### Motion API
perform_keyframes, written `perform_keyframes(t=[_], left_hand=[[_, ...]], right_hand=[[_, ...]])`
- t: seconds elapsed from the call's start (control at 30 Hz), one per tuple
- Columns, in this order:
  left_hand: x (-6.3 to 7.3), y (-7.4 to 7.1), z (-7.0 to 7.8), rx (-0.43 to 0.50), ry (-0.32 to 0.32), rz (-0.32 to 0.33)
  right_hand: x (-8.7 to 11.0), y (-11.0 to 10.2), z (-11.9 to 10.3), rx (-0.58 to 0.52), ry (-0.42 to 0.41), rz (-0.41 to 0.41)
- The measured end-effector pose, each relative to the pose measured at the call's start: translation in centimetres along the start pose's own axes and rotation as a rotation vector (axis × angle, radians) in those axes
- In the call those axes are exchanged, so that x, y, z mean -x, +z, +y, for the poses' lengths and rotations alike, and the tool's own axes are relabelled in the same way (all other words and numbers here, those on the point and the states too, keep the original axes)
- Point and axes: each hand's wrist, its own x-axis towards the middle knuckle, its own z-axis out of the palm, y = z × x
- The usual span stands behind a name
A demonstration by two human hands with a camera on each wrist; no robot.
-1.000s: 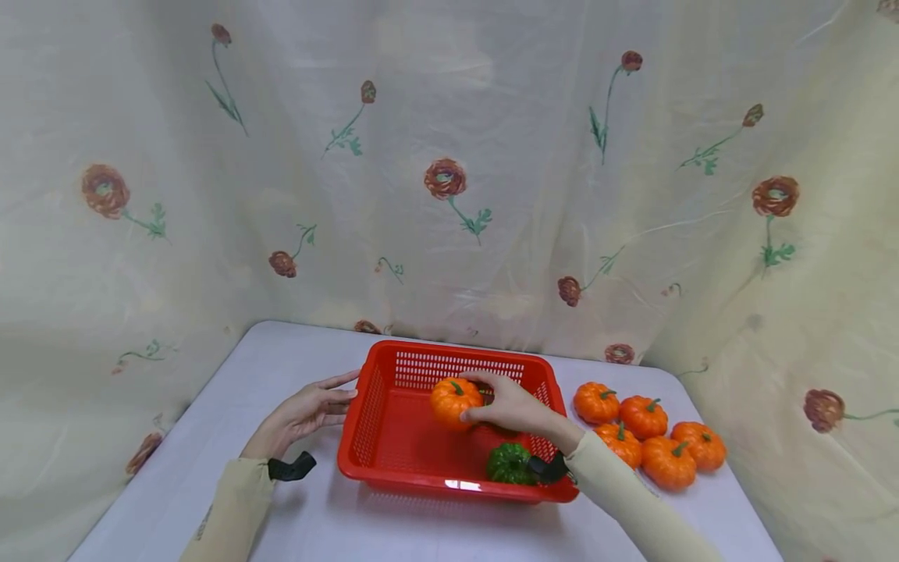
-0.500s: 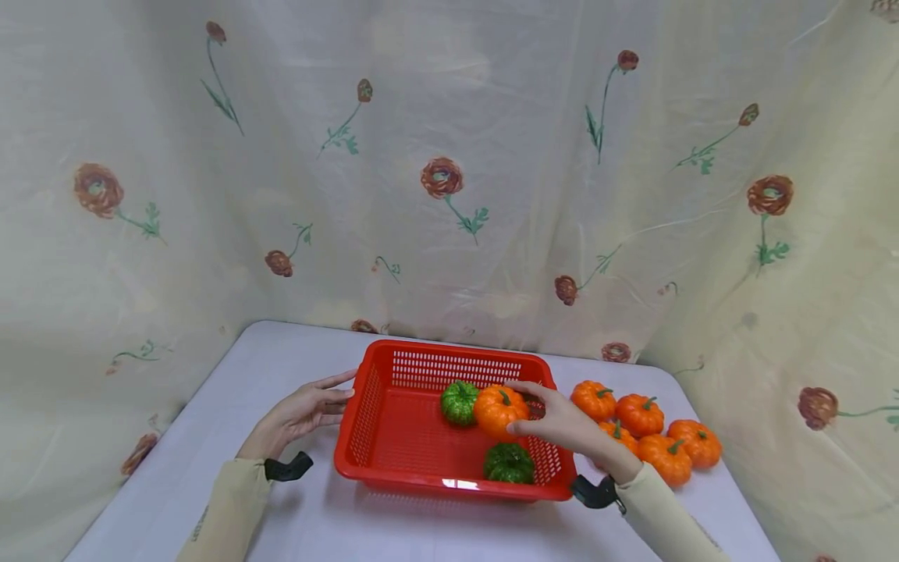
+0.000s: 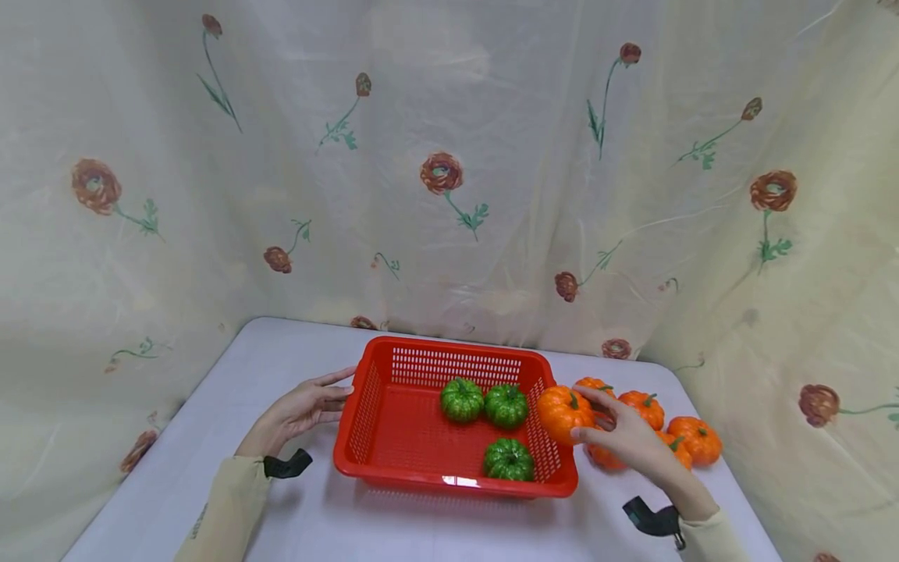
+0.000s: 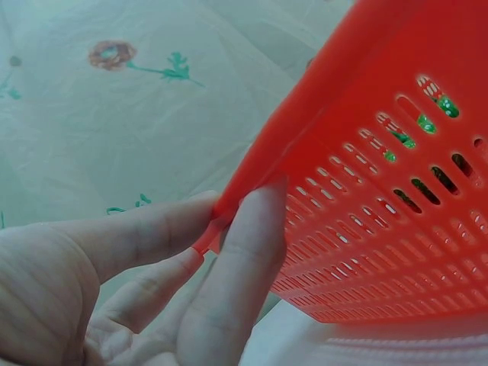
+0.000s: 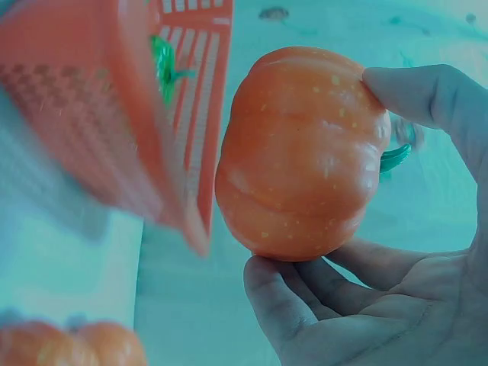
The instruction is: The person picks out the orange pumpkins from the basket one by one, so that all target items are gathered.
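My right hand (image 3: 625, 437) grips a small orange pumpkin (image 3: 564, 414) with a green stem, above the right rim of the red plastic basket (image 3: 456, 487). In the right wrist view, the thumb and fingers hold opposite sides of the pumpkin (image 5: 301, 156), apart from the basket wall (image 5: 69, 99). My left hand (image 3: 303, 410) is at the basket's left rim. The left wrist view shows its fingers pinching the rim (image 4: 278, 141). Inside the basket are three green pumpkins: one near the middle (image 3: 461, 400), one beside it (image 3: 506, 406) and one at the front right (image 3: 509, 459).
Several orange pumpkins (image 3: 694, 440) lie in a group on the white table (image 3: 449, 535), right of the basket and partly hidden by my right hand. A flowered curtain (image 3: 351, 195) hangs behind and on both sides of the table.
My right hand has carried the orange pumpkin rightward from over the basket's middle to its right rim, uncovering the green pumpkins. My left hand has stayed at the left rim.
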Motion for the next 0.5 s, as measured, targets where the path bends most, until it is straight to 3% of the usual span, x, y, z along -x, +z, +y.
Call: perform_keyframes(t=[0.1,0.33,0.5], left_hand=[[0.0,0.0,0.0,-0.001,-0.002,0.001],[0.0,-0.1,-0.1,0.003,0.005,0.0],[0.1,-0.1,0.1,0.006,-0.008,0.012]], right_hand=[[0.9,-1.1,1.3,0.028,0.01,0.027],[2.5,-3.9,4.7,0.089,0.134,0.088],[3.0,-5.5,7.0,0.075,0.186,0.115]])
